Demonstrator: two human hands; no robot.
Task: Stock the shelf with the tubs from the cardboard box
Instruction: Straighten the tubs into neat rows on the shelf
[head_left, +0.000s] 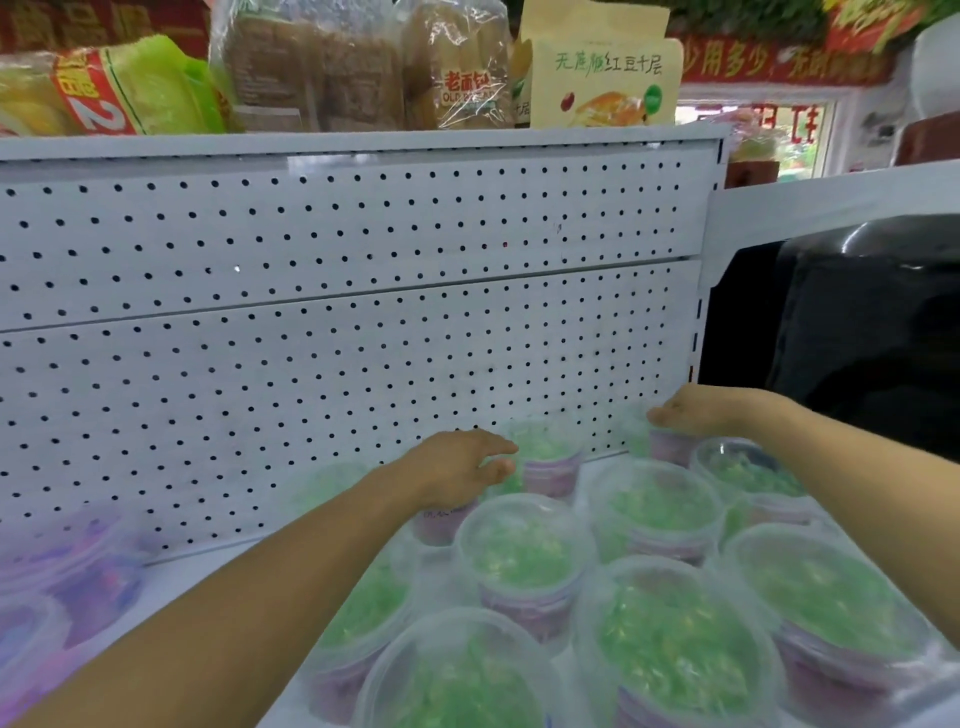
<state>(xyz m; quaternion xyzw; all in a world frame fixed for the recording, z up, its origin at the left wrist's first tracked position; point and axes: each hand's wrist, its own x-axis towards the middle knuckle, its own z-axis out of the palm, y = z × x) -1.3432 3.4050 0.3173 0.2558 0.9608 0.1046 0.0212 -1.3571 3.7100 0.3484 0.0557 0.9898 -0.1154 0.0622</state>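
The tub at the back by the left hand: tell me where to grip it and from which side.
Probably best from above: spread the left hand over the clear lid of the back tub and grip its rim. It stands upright against the pegboard, with other tubs packed close in front, so its sides look hard to reach.

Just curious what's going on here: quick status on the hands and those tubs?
Left hand open, reaching between back-row tubs. Right hand resting on a rear tub, grip unclear. Shelf filling up. Nothing in the way.

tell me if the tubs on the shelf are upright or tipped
Upright. The tubs on the shelf stand on their bases with clear lids facing up.
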